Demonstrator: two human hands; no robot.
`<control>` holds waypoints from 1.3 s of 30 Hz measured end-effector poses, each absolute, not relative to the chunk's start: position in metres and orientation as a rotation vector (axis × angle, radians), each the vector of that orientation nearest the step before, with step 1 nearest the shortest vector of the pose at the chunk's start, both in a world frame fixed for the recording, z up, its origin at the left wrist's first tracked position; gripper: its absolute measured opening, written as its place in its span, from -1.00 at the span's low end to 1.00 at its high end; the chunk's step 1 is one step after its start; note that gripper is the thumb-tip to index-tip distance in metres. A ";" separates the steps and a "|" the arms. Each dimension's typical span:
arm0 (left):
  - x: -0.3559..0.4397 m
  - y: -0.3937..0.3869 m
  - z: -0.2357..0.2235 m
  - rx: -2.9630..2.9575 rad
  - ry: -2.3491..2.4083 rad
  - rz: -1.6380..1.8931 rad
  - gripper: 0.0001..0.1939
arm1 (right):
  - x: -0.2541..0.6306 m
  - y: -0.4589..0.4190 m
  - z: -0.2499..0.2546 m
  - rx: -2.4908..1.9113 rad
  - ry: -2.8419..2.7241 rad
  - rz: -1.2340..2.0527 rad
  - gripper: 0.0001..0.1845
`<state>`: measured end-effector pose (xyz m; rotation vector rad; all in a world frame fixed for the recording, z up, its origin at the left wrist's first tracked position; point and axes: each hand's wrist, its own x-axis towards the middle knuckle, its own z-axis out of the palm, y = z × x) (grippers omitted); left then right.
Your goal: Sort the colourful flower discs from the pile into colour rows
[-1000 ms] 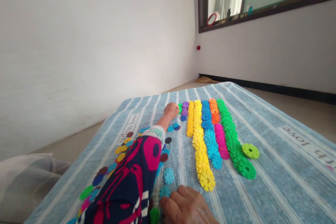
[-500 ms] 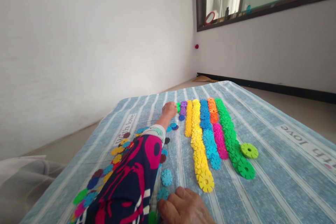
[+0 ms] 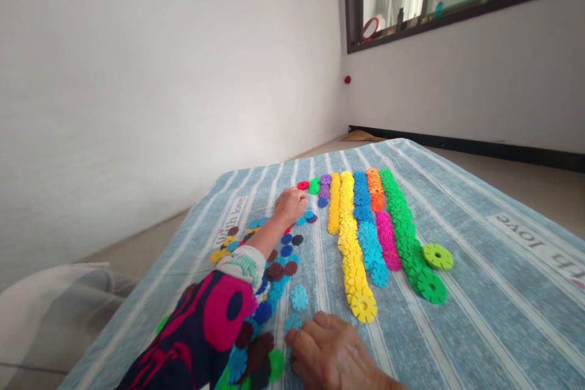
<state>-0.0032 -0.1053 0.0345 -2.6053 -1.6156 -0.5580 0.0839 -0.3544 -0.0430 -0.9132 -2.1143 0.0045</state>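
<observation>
My left hand [image 3: 291, 204], in a dark sleeve with pink shapes, reaches over the striped cloth with its fingers curled together and nothing showing in them. Just beyond it lies a red notched disc [image 3: 303, 185], left of a green disc [image 3: 314, 186] and a short purple row [image 3: 325, 184]. Near the front edge my right hand [image 3: 338, 350] rests with its fingers bent under, so whatever they hold is hidden. Close to its fingertips is a light blue disc [image 3: 293, 322]. Loose discs of mixed colours, several brown discs [image 3: 275, 271] among them, lie under and around my left forearm.
Overlapping discs form long rows: yellow [image 3: 350, 244], blue [image 3: 362, 201], orange [image 3: 375, 186], pink [image 3: 387, 241] and green [image 3: 404, 225]. A lime disc [image 3: 437, 256] lies beside the green row. The striped cloth [image 3: 493, 292] ends near a white wall [image 3: 159, 73].
My left hand has drawn back toward me and slightly left, letting go of the red disc, which now shows at the top. My right hand stays near the front edge.
</observation>
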 end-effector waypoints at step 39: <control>-0.193 -0.267 -0.012 -2.080 -2.085 -0.834 -0.81 | 0.102 -0.379 -0.035 -1.014 -2.176 0.214 -0.83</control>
